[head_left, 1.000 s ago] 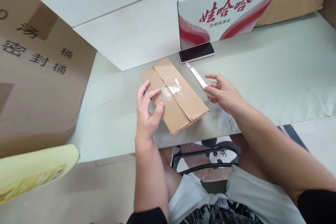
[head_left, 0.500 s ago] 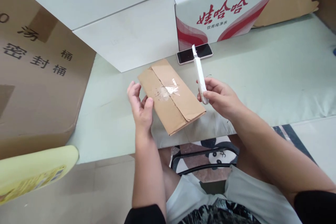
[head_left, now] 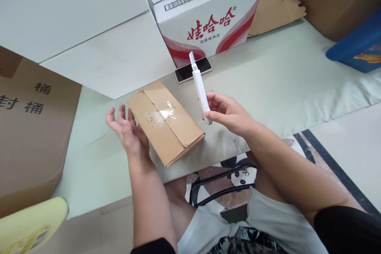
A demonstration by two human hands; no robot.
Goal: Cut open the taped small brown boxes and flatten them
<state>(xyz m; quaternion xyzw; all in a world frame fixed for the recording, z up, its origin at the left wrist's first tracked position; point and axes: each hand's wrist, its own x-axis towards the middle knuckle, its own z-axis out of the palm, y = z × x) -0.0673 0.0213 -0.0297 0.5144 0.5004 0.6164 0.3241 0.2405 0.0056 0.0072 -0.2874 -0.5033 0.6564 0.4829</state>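
A flat brown cardboard parcel [head_left: 174, 137] lies slanted on the pale green cloth-covered surface, clear tape stuck across its middle seam. My left hand [head_left: 127, 131] is at the parcel's left edge with fingers spread, part of it close against the side; whether it touches I cannot tell. In my right hand [head_left: 229, 115] is a white utility knife [head_left: 200, 89], gripped near its lower end. Its blade is out and points up and away from me. The knife is to the right of the parcel and apart from it.
Behind the parcel stand a large white box [head_left: 113, 59] and a red-and-white water carton [head_left: 208, 27], with a phone [head_left: 181, 74] lying before it. A brown carton [head_left: 35, 139] is at left, a yellow object [head_left: 38, 218] at lower left, a blue container [head_left: 357, 43] at right.
The view has swung right, bringing the blue container in. My left hand's fingers have spread wider beside the parcel. My right hand still holds the knife upright.
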